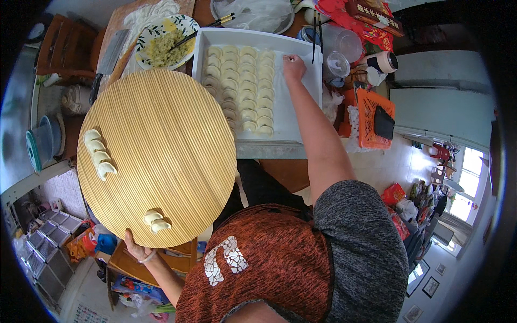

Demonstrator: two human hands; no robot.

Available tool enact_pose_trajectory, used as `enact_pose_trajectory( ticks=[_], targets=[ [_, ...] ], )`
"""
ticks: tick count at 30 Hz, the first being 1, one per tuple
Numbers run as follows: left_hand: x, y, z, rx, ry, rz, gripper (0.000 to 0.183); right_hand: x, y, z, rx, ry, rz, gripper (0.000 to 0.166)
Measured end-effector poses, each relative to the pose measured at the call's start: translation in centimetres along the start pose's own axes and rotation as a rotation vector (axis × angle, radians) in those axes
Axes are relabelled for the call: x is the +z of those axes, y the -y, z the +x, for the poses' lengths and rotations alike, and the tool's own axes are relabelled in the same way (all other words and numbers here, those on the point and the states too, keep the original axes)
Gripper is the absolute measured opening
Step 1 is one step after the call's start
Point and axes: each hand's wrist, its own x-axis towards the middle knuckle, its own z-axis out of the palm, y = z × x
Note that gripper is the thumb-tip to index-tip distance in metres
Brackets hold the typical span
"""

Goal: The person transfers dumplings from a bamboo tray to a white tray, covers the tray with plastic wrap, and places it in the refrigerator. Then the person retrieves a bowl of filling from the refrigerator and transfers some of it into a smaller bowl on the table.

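My left hand (137,248) grips the near rim of a round tray of bound stalks (169,133), raised and tilted before me. A short row of dumplings (98,152) lies at its left, and a few more dumplings (156,221) sit near the bottom rim. Beyond it is a white plastic tray (288,117) with several columns of crescent dumplings (248,87); the round tray hides some at the lower left. My right hand (294,68), fingers curled, is inside the plastic tray at its far right. What looks like a dumpling's pale edge shows at the fingertips, mostly hidden.
A patterned bowl of filling (165,46) with chopsticks, a cleaver (113,52) and a floured wooden board (151,10) are at the far left. Chopsticks (317,36), clear plastic tubs (341,44) and an orange basket (365,121) stand along the right.
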Motion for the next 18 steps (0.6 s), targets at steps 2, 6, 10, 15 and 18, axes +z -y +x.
enact_pose_trajectory(
  ticks=[2, 6, 10, 15, 18],
  targets=[
    [0.0, 0.0, 0.0, 0.008, -0.006, -0.001, 0.049, -0.2, 0.5, -0.2, -0.089, 0.039, -0.123, 0.033],
    [0.0, 0.2, 0.0, 0.027, -0.018, -0.019, 0.048, -1.3, 1.3, -0.6, -0.100, 0.119, -0.130, 0.035],
    [-0.3, 0.3, 0.0, 0.039, -0.015, -0.006, 0.048, -2.8, 1.1, -1.6, -0.060, 0.158, -0.101, 0.037],
    [-0.7, 0.2, 0.3, 0.008, 0.009, -0.018, 0.048, -4.0, -0.1, -3.1, 0.041, 0.089, 0.060, 0.037],
    [-0.6, 0.2, 0.5, 0.009, -0.022, -0.020, 0.049, -3.3, -0.4, -2.9, -0.109, -0.104, 0.013, 0.036]
  ],
)
